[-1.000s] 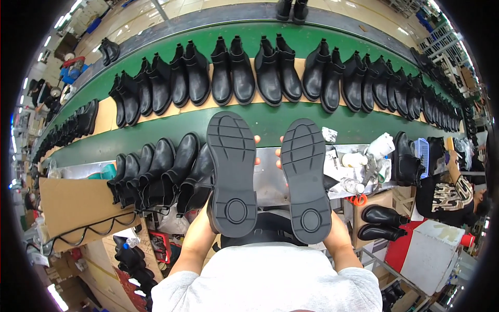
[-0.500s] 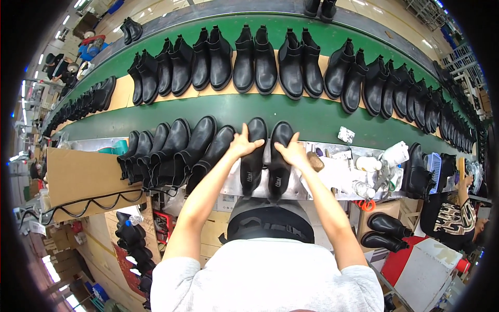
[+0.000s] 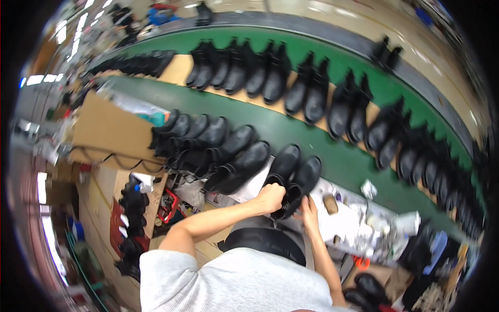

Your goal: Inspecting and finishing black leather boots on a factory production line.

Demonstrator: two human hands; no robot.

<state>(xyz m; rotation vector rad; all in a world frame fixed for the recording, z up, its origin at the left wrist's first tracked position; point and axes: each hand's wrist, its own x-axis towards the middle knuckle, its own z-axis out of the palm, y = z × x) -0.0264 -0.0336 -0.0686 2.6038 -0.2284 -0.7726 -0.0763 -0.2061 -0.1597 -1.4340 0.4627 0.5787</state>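
Two black ankle boots stand side by side in front of me, toes pointing away: a left boot (image 3: 286,159) and a right boot (image 3: 306,178). My left hand (image 3: 271,197) is closed in a fist at the left boot's ankle opening and seems to grip its upper edge; the fingertips are hidden. Beside the heel end of the right boot is my right hand (image 3: 310,212), fingers stretched out and close to its side. Left of the pair, a row of black boots (image 3: 248,162) leans along the bench edge.
On the green belt (image 3: 208,106) beyond, more boots (image 3: 267,78) stand in pairs on brown card. A cardboard sheet (image 3: 109,132) is at the left. To the right lie a brown block (image 3: 330,204), a crumpled white wad (image 3: 369,189), bottles and an orange ring (image 3: 362,263).
My view has turned, shifting the scene. Both hands have drawn back from the front of the boots to their ankle ends; the left has closed from spread fingers into a fist.
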